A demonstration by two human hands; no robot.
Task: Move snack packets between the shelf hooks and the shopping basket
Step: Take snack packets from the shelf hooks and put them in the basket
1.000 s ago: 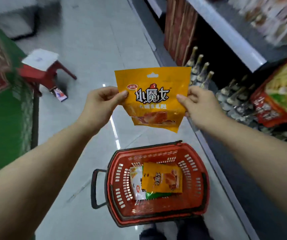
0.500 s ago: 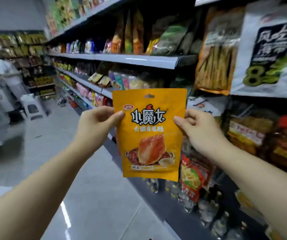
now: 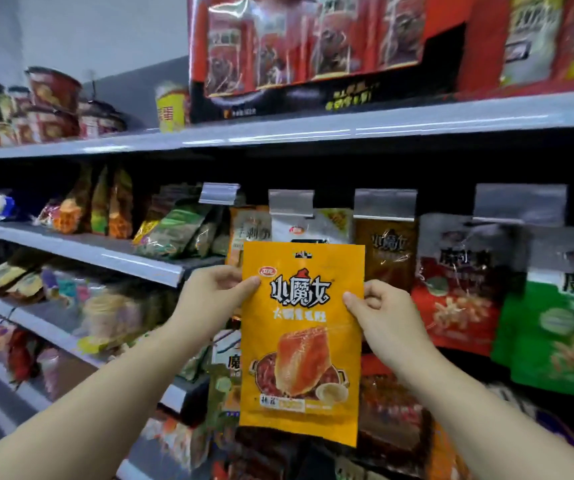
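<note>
I hold an orange snack packet upright in front of the shelf hooks. My left hand pinches its upper left edge and my right hand pinches its upper right edge. The hang hole at the packet's top sits just below a hook's grey price tag. Behind it hang a white packet, a brown packet, a red packet and a green packet. The shopping basket is out of view.
A long grey shelf edge runs above the hooks, with red boxes on top. Shelves of mixed snack bags stretch away on the left. More packets hang lower down behind the orange one.
Both hands have lifted the orange packet from above the basket to the hook row. The view has swung up from the floor to face the shelf.
</note>
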